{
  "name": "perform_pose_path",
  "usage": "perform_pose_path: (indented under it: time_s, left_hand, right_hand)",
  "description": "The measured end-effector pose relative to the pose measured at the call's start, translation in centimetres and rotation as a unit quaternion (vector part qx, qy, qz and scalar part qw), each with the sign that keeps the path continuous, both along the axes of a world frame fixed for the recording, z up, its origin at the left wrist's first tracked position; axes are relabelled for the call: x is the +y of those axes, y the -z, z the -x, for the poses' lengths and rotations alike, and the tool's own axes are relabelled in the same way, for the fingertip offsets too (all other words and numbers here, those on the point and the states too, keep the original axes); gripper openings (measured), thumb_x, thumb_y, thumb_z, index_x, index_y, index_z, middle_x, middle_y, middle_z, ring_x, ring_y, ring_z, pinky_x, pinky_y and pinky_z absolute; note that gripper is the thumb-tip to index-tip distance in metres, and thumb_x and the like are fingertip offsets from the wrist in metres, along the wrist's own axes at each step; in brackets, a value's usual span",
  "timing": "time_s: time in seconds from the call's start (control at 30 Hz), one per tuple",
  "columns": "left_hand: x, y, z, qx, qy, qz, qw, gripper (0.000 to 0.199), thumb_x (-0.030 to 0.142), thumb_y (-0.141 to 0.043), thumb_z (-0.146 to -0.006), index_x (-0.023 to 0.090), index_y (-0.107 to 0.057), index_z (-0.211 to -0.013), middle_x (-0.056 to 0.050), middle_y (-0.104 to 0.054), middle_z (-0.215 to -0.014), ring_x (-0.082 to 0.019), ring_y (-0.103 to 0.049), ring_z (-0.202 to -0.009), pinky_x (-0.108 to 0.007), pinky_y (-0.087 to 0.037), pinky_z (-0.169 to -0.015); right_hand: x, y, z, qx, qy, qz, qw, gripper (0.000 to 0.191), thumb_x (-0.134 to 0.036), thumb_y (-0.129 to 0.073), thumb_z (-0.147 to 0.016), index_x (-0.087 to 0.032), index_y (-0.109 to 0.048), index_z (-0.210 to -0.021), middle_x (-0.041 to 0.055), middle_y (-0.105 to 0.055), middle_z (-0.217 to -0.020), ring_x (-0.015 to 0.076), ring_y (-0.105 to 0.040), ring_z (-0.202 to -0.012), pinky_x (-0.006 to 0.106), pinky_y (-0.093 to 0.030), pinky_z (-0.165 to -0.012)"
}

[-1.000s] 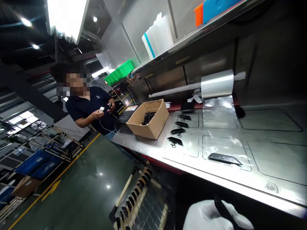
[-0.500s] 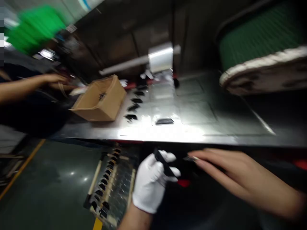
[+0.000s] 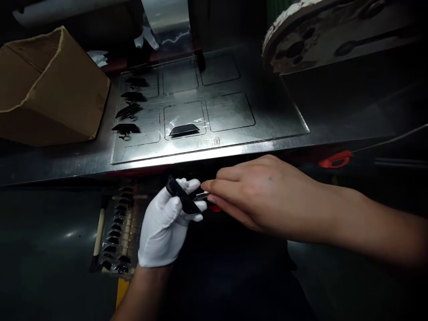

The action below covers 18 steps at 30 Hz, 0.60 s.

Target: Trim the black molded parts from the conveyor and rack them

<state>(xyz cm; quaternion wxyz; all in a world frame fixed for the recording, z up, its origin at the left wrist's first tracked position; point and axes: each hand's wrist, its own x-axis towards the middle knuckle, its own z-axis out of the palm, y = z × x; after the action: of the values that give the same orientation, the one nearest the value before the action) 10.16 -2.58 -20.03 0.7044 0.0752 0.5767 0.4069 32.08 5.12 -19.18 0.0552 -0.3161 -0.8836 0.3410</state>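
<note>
My left hand (image 3: 167,223), in a white glove, is closed round a black plastic part (image 3: 182,195) below the table's front edge. My bare right hand (image 3: 254,191) pinches a small metal blade-like tool (image 3: 201,196), whose tip points at the black part and seems to meet it. On the metal table, another black part (image 3: 184,129) lies on clear film inside a marked rectangle. More dark parts (image 3: 129,110) lie in a column on the left of the marked sheet.
A cardboard box (image 3: 67,89) stands at the table's left. A large reel (image 3: 317,40) is at the upper right, with an orange-red handle (image 3: 335,159) below it. A rack tray (image 3: 98,232) of black parts stands lower left. A film roll (image 3: 169,18) hangs behind.
The view has shifted closer to the table. My right hand has moved in to my left, bringing the tool to the black part. The other person's arms are out of view.
</note>
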Motion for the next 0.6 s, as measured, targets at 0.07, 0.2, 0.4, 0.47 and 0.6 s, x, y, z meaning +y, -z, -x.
perform_pose_path:
  time_s: [0.07,0.2,0.4,0.47,0.6]
  left_hand:
    - [0.06,-0.07,0.0,0.011,0.006,0.006,1.0,0.028,0.033,-0.072,-0.088,0.024,-0.068,-0.114,-0.004,-0.074,-0.116,-0.017,-0.076,-0.083,-0.021,-0.063,-0.062]
    - [0.04,-0.12,0.01,0.034,0.011,0.02,0.999,0.03,0.028,-0.071,-0.088,0.023,-0.066,-0.117,-0.005,-0.076,-0.107,-0.02,-0.076,-0.089,-0.022,-0.064,-0.066]
    - [0.26,-0.25,-0.12,0.048,-0.002,0.015,0.999,0.031,0.026,-0.073,-0.087,0.022,-0.068,-0.117,-0.004,-0.076,-0.105,-0.014,-0.075,-0.093,-0.022,-0.065,-0.077]
    - [0.38,-0.3,-0.21,0.05,0.001,0.014,0.999,0.031,0.026,-0.073,-0.087,0.021,-0.068,-0.117,-0.005,-0.077,-0.106,-0.015,-0.076,-0.093,-0.024,-0.065,-0.078]
    - [0.48,-0.31,-0.32,0.057,0.002,0.011,0.998,0.028,0.027,-0.073,-0.087,0.022,-0.07,-0.114,-0.005,-0.077,-0.103,-0.016,-0.076,-0.091,-0.024,-0.066,-0.078]
  right_hand:
    - [0.03,0.02,0.03,-0.013,-0.011,-0.011,1.0,0.025,-0.028,-0.049,-0.104,-0.018,-0.073,-0.101,0.0023,-0.069,-0.09,0.0166,-0.064,-0.074,0.03,-0.032,-0.058]
    - [0.0,-0.12,-0.03,-0.038,-0.017,-0.026,0.999,0.022,-0.023,-0.053,-0.1,-0.02,-0.073,-0.107,0.0023,-0.068,-0.088,0.0162,-0.06,-0.069,0.029,-0.027,-0.056]
    - [-0.29,-0.1,-0.22,-0.044,-0.027,-0.025,0.998,0.024,-0.022,-0.051,-0.101,-0.02,-0.073,-0.109,0.003,-0.068,-0.086,0.0148,-0.057,-0.066,0.029,-0.025,-0.056]
    - [-0.48,0.02,-0.27,-0.044,-0.028,-0.03,0.998,0.025,-0.024,-0.05,-0.102,-0.02,-0.073,-0.109,0.0029,-0.068,-0.084,0.0144,-0.056,-0.065,0.028,-0.024,-0.056]
    - [-0.82,0.13,-0.37,-0.051,-0.032,-0.033,0.998,0.026,-0.023,-0.048,-0.103,-0.02,-0.073,-0.111,0.003,-0.067,-0.084,0.0135,-0.054,-0.065,0.028,-0.023,-0.056]
